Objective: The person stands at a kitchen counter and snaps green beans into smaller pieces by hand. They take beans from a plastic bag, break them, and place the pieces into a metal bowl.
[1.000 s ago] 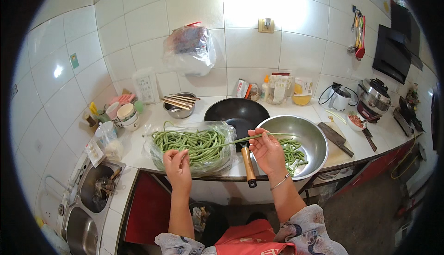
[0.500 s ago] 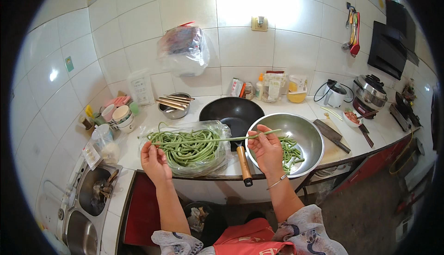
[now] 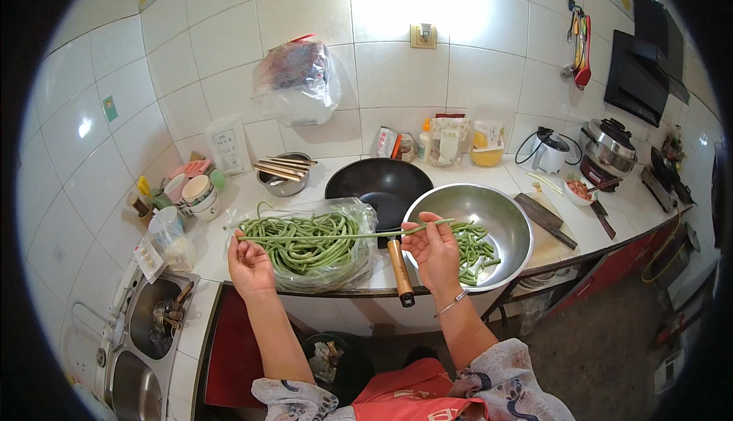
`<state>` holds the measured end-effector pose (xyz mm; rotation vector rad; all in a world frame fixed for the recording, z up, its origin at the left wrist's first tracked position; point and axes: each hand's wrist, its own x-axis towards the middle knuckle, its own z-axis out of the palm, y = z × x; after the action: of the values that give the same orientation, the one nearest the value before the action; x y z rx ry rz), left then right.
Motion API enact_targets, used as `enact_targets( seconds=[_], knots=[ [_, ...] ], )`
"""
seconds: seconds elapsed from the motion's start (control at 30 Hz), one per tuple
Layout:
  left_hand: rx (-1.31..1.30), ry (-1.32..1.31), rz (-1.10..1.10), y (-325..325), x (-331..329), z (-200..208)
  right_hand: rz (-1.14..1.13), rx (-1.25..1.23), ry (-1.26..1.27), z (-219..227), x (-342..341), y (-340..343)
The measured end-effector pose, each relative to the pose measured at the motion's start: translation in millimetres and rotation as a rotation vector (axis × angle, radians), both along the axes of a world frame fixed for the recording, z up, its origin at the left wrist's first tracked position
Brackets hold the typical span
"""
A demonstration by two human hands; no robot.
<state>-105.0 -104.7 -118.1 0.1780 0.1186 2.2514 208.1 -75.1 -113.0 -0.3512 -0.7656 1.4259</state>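
One long green bean (image 3: 366,235) is stretched almost level between my two hands. My left hand (image 3: 251,267) pinches its left end, in front of a clear plastic bag (image 3: 365,264) heaped with long green beans (image 3: 305,241). Near the other end, my right hand (image 3: 432,257) grips it between thumb and fingers, and a short tip sticks out past them. That hand is over the left rim of a wide steel bowl (image 3: 513,226). Short cut pieces of bean (image 3: 475,257) lie in the bowl.
A black wok (image 3: 382,179) with a wooden handle (image 3: 400,272) sits behind the hands. Right of the bowl, a cleaver (image 3: 540,215) rests on a cutting board (image 3: 544,247). Chopsticks (image 3: 284,167) lie across a small metal bowl (image 3: 281,186). A double sink (image 3: 156,322) is at left.
The view has shifted slightly. Both hands keep hold of the same long bean, with only a small movement.
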Motion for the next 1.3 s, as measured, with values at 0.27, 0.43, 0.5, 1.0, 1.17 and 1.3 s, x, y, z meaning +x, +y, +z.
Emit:
enact_targets(
  seconds=[0.27, 0.43, 0.5, 1.0, 1.17, 1.3],
  knots=[
    [0.032, 0.123, 0.045, 2.1, -20.1, -19.9, -0.219, -0.032, 0.028, -1.6, 13.2, 7.8],
    [-0.054, 0.154, 0.120, -4.6, -20.6, -22.1, -0.287, -0.070, 0.135, -0.2, 39.5, 17.3],
    [-0.106, 0.218, 0.111, -9.0, -18.7, -27.3, -0.278, -0.059, 0.150, -2.0, 40.6, 18.1],
    [-0.299, 0.333, 0.130, -19.1, -8.7, -42.6, -0.414, -0.067, 0.115, -6.3, 59.1, 24.9],
    [-0.309, 0.318, 0.160, -16.6, -7.8, -43.6, -0.445, -0.033, 0.113, -15.4, 64.0, 29.1],
    [-0.324, 0.301, 0.184, -17.4, -7.3, -40.4, -0.472, -0.050, 0.125, -13.1, 59.9, 29.1]
  ],
)
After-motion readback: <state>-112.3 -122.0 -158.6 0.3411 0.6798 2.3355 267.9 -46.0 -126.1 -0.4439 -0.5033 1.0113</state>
